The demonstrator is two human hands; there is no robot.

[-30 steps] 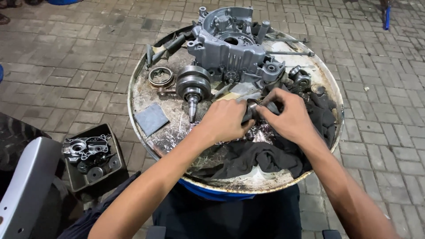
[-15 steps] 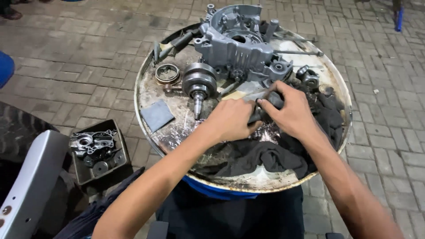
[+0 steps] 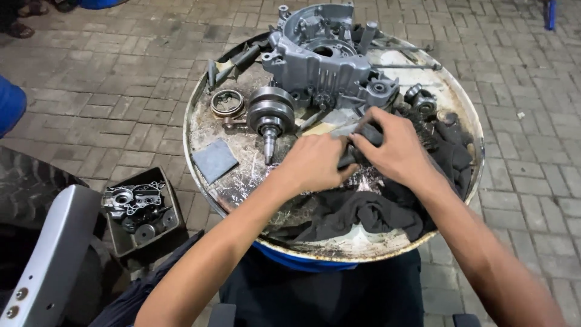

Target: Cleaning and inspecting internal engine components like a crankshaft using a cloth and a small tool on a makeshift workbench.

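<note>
A small dark metal part (image 3: 357, 148) is sitting clamped between both hands above the round drum-top counter (image 3: 209, 118); the left hand (image 3: 318, 163) and right hand (image 3: 396, 151) are gripping it beside the black cloth (image 3: 369, 215).

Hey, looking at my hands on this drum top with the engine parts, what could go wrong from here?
1. The small dark metal part gripped by both the left hand and right hand might slip into the crumpled black rag.
2. The grey steel crankshaft lies loose near your left hand; a knock could roll it across the round metal drum top.
</note>
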